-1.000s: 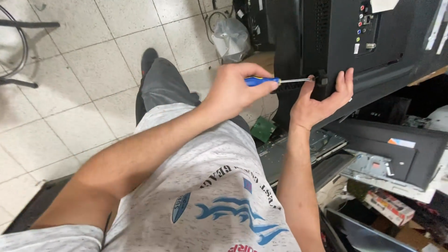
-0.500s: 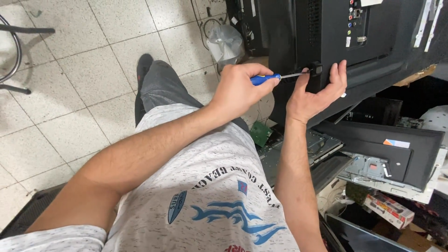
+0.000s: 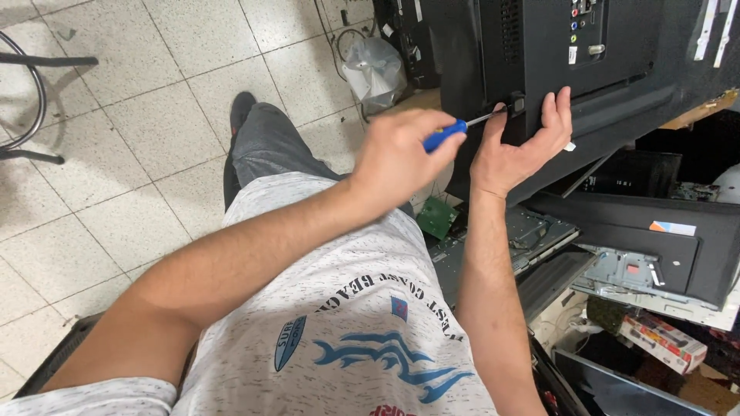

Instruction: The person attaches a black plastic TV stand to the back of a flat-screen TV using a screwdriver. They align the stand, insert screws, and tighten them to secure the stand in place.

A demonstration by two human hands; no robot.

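In the upper middle of the frame, the left hand [image 3: 397, 158] grips a blue-handled screwdriver [image 3: 461, 129] with its tip at the black television back panel [image 3: 539, 46], which the right hand [image 3: 520, 150] braces, fingers spread.

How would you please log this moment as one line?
left hand: grips blue screwdriver | tip: at black panel | right hand: braces panel

Speckled white printed T-shirt, grey trousers
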